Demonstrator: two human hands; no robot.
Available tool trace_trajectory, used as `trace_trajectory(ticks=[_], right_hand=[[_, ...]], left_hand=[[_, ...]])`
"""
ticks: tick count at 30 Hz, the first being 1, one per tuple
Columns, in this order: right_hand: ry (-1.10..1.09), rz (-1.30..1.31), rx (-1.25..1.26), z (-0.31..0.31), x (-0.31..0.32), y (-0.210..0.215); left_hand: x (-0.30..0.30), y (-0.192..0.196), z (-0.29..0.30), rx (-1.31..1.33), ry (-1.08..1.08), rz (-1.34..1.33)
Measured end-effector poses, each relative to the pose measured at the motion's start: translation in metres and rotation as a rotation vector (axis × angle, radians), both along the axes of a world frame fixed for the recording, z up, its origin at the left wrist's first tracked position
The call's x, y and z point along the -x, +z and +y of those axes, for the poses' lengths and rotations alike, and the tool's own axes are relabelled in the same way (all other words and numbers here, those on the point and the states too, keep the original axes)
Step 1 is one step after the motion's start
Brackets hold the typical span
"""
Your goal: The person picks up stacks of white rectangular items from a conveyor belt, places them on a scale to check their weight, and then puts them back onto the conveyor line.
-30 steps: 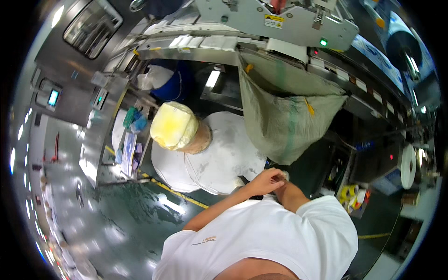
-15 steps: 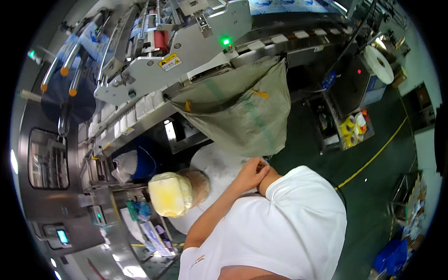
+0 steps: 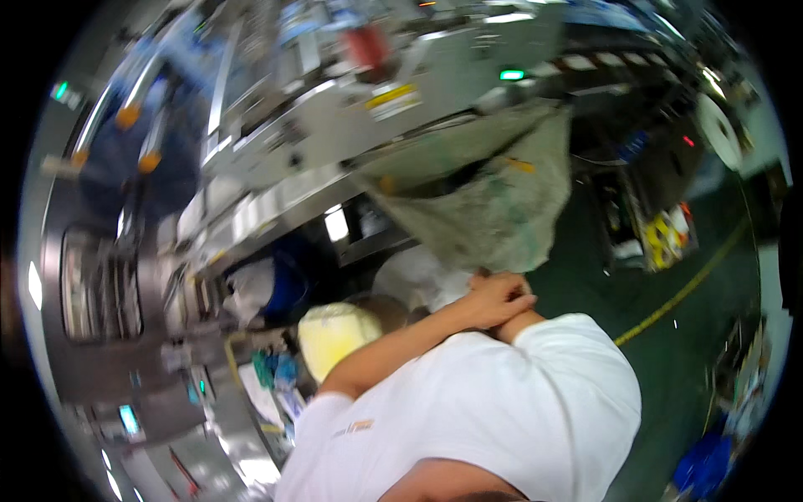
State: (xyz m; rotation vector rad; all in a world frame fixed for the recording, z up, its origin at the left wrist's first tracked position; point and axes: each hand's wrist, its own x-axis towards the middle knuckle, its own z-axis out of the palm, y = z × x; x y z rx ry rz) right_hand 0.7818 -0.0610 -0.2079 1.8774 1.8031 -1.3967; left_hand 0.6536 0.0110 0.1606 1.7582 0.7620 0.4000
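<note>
My left hand [image 3: 499,299] lies across my right wrist, its fingers curled over it. My right forearm [image 3: 519,325] comes out of a white sleeve and passes under the left hand. The right hand's fingers are mostly hidden beneath it. Just beyond the hands hangs a grey-green woven sack [image 3: 493,222], its mouth sagging open against the machine. Left of my left forearm sits a pale yellow block [image 3: 335,333] in shiny wrap, partly covered by that arm. Behind it is a round whitish surface [image 3: 410,276].
A large grey machine [image 3: 452,71] with a conveyor [image 3: 276,209] of white packs runs across the far side. A blue bin [image 3: 288,280] stands under it. At right, a cart holds yellow rolls [image 3: 665,238]. A yellow line [image 3: 694,280] marks the green floor.
The whole view has swung and blurred, so the machine, sack and block appear farther right. My arms appear farther right too, with the left hand lying more fully across the right wrist.
</note>
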Motion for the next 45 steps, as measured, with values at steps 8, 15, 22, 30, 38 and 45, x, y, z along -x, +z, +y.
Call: trace_trajectory(ticks=[8,15,22,30,38,45], right_hand=[[-0.009,-0.027,-0.063,0.043,0.078,0.019],[-0.087,-0.062,-0.064,0.011,0.115,0.037],[-0.201,-0.013,-0.094,-0.053,0.145,0.03],[-0.377,0.12,-0.111,-0.097,0.193,0.004],[-0.452,0.195,-0.095,-0.123,0.236,-0.02],[-0.455,0.176,-0.114,-0.098,0.285,-0.058]], left_hand=[[0.075,0.036,-0.003,0.053,-0.39,-0.116],[0.098,0.002,-0.029,0.096,-0.695,-0.074],[0.094,-0.078,-0.038,0.235,-1.074,0.143],[0.112,-0.129,-0.102,0.204,-1.07,0.454],[0.117,-0.128,-0.149,0.443,-1.265,0.202],[0.156,-0.156,-0.123,0.734,-1.185,0.177]])
